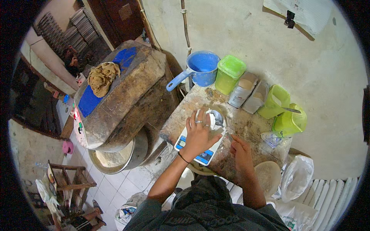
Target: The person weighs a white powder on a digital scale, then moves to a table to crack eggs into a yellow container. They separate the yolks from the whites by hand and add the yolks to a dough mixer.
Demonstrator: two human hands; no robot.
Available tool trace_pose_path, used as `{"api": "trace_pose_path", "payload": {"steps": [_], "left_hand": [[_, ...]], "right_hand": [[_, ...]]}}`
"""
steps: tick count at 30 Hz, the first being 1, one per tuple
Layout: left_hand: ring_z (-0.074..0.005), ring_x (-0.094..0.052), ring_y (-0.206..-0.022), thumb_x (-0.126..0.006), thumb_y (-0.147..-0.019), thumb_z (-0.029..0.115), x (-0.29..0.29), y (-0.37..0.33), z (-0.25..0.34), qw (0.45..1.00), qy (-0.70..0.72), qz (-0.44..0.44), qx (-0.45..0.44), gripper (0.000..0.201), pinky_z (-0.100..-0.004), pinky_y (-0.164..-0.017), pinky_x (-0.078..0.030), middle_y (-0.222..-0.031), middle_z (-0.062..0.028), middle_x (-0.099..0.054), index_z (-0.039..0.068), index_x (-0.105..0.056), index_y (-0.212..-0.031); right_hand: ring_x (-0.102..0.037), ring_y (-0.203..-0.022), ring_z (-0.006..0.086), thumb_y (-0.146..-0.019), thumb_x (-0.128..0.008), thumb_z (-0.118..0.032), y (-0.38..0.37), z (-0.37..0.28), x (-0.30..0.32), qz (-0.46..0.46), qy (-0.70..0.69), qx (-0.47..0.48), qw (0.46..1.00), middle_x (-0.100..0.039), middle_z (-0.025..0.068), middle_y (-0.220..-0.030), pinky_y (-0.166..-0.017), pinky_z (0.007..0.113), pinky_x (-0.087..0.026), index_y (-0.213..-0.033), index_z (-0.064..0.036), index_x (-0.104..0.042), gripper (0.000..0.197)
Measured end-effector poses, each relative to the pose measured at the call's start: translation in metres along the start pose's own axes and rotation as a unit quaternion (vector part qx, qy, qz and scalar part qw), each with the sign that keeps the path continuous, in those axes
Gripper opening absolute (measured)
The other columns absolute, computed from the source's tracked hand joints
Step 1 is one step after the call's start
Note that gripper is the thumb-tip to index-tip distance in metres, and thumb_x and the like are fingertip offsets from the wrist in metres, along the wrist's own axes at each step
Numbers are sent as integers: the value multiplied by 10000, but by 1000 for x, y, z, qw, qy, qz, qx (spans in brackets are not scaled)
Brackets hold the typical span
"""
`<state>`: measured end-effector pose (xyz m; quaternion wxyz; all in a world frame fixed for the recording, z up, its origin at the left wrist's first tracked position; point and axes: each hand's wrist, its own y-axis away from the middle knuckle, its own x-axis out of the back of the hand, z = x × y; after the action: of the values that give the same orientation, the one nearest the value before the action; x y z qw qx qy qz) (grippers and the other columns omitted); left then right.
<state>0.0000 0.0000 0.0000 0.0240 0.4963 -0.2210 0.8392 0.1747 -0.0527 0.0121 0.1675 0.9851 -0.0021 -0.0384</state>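
A white kitchen scale [181, 143] with a blue control panel stands on the worn table. On it sits a small round metal bowl [218, 116] with white powder [212, 122] inside, partly hidden by my hand. My left hand [199, 133] lies over the bowl and scale with its fingers spread and thumb stretched out. Just right of the scale, my right hand [239, 147] is closed round a thin grey utensil [230, 137]. Its tip points toward the bowl; I cannot tell whether it is a spoon or a knife.
Along the table's back edge stand a blue dipper [203, 69], a lidded green container [230, 74], two filled packets [243, 90] and two open green jugs [290, 120]. A large mixer [127, 92] with a floury bowl [115, 157] is at left. White sacks [296, 175] lie lower right.
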Motion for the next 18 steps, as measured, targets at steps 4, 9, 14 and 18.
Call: {"api": "trace_pose_path", "payload": {"steps": [4,9,14,18], "left_hand": [[-421,-212,-1232,-648,-692,479,4,-1,1,1000,-13,-3,-1,752,-555,-985,-197,-1335,-210,-266,-77,-441,-1153],[-423,-210,-1235,-631,-692,531,4,0,0,1000,-20,9,-8,798,-553,-992,-190,-1348,-212,-256,-86,-439,-1159],[-420,-207,-1240,-611,-714,486,7,2,2,1000,-6,-1,-4,784,-577,-978,-192,-1358,-214,-240,-98,-419,-1202],[-420,-209,-1235,-617,-705,506,12,-1,3,1000,-19,-5,-3,783,-578,-977,-197,-1345,-210,-256,-81,-436,-1191]], "right_hand": [[-311,-459,56,-861,-460,-83,9,-14,-18,34,-181,-51,982,-343,-45,-572,-388,203,-241,-1110,-1,-508,267],[-276,-420,54,-868,-457,-102,11,-12,-23,31,-300,-93,949,-290,-60,-529,-381,199,-236,-1065,7,-512,232],[-253,-395,54,-892,-434,-148,6,-11,-8,-68,-440,-172,879,-259,-68,-505,-377,208,-229,-1111,13,-489,278],[-238,-379,61,-898,-427,-149,0,-11,-3,-105,-506,-203,832,-253,-64,-478,-381,206,-233,-1134,8,-477,288]]}}
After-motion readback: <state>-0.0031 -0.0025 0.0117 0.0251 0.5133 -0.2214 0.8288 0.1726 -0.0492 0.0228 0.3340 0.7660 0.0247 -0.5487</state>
